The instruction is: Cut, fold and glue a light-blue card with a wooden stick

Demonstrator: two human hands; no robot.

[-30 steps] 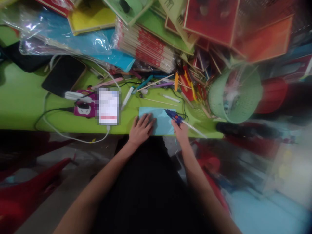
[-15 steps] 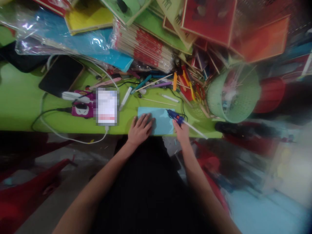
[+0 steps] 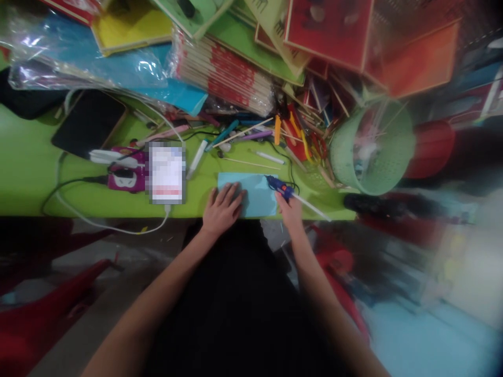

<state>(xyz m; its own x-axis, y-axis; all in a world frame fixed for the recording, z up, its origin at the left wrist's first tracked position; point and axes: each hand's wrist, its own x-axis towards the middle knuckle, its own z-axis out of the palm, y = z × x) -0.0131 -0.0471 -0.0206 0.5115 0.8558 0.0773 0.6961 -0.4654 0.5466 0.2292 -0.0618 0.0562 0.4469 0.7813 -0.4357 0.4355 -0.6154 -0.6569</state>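
A light blue sheet lies on the green tabletop by its front edge. My left hand rests flat on the sheet's left part, fingers spread. In my right hand is a dark blue glue gun, its nozzle pointing left over the sheet's upper right corner. A long white glue stick juts out of the gun's back toward the lower right. Whether the nozzle touches the sheet I cannot tell.
Left of the sheet lie a phone with a lit, blurred screen and a purple power strip. Pens, sticks and scissors lie behind it. A green basket stands right; coloured boards are piled at the back.
The whole view has shifted slightly, so things sit a little farther left. Both hands, the sheet and the glue gun hold nearly the same places relative to each other.
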